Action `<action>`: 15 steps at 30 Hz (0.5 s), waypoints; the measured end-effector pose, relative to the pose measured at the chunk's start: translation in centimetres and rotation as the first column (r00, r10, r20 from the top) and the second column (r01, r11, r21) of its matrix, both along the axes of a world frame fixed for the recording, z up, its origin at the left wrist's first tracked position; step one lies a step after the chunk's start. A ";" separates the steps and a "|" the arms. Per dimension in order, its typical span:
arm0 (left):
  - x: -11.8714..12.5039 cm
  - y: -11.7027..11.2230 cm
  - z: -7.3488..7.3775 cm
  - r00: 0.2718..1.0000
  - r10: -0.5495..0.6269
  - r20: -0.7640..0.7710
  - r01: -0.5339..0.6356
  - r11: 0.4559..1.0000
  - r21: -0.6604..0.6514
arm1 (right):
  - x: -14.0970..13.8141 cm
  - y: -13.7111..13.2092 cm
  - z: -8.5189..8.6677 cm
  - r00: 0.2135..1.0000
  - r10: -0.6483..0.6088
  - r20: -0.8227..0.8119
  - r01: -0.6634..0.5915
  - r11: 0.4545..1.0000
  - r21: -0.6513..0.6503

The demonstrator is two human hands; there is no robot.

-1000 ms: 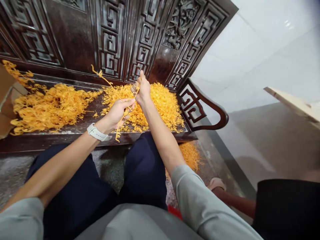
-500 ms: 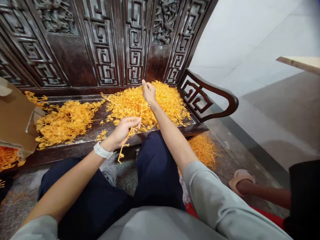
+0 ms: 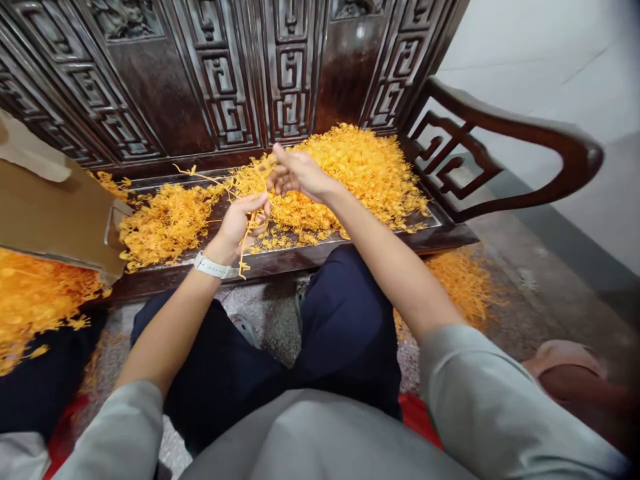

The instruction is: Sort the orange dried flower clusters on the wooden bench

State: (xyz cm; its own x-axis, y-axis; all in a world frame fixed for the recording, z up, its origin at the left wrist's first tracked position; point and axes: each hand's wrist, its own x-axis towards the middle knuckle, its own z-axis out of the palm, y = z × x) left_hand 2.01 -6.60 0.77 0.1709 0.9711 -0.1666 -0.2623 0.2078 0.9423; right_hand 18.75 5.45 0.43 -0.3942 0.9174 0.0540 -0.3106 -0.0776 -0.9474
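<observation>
My left hand (image 3: 243, 223), with a white watch on its wrist, pinches a thin orange plastic strand (image 3: 243, 257) that carries small branching bits. One end of the strand hangs below the fingers. Close by on the right, my right hand (image 3: 305, 177) has its fingers loosely curled and apart, and no piece shows in them. It hovers in front of a large pile of small orange plastic pieces (image 3: 360, 167) on the dark wooden bench (image 3: 320, 257). A second, smaller orange pile (image 3: 165, 223) lies left of my left hand, with a long strand (image 3: 200, 175) poking out behind.
A cardboard box (image 3: 55, 200) stands at the left, with more orange pieces (image 3: 45, 300) in front of it. The carved armrest (image 3: 565, 167) bounds the bench on the right. Thin orange scraps (image 3: 460, 280) lie on the floor below. Another person's foot (image 3: 565, 357) is at the lower right.
My right hand has come down from a raised fist towards my left hand, and its fingers have loosened. The view has shifted, showing more of the box and the orange pieces at the left.
</observation>
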 end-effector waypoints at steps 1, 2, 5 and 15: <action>-0.1 0.2 0.1 1.000 0.014 -0.008 -0.014 1.000 -0.010 | -0.3 -0.4 0.2 0.999 0.038 -0.026 -0.038 0.999 -0.006; -0.1 0.4 0.1 1.000 0.023 -0.012 -0.023 1.000 -0.017 | -0.5 -0.6 0.2 0.998 0.044 -0.046 -0.044 0.999 -0.002; 0.2 0.9 0.2 1.000 0.011 -0.008 -0.011 1.000 -0.010 | -1.2 -0.1 -0.5 0.990 -0.094 -0.107 0.093 0.996 -0.010; 4.7 -3.5 0.8 0.945 -0.246 -0.218 0.279 0.950 0.139 | 2.3 7.7 -5.7 0.796 -0.604 -0.029 0.605 0.797 0.006</action>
